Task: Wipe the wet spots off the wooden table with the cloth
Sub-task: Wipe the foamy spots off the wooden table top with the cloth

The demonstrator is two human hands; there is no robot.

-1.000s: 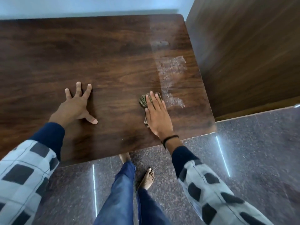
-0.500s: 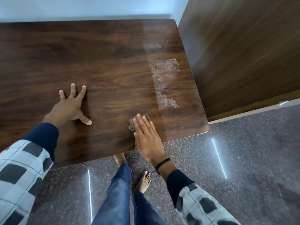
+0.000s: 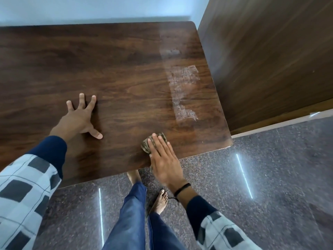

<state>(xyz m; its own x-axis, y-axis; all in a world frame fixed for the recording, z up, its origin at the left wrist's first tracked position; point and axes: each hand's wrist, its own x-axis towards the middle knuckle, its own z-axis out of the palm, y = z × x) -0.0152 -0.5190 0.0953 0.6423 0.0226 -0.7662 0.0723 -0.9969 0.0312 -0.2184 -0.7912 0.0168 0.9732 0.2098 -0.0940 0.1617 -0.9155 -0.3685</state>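
A dark wooden table (image 3: 117,69) fills the upper left of the head view. A whitish wet streak (image 3: 183,91) runs down its right side, with a smaller wet patch (image 3: 170,51) farther back. My right hand (image 3: 164,159) presses flat, fingers straight, on a small brownish patterned cloth (image 3: 146,146) at the table's near edge, below and left of the streak. Most of the cloth is hidden under the palm. My left hand (image 3: 79,118) rests on the tabletop with fingers spread, holding nothing.
A tall wooden panel (image 3: 270,56) stands against the table's right side. A pale wall (image 3: 90,9) runs behind the table. Speckled dark stone floor (image 3: 261,177) lies below, with my legs and bare feet (image 3: 161,201) by the near edge.
My right hand has slid the cloth toward me, from beside the lower end of the wet streak to the table's near edge. My left hand has stayed planted.
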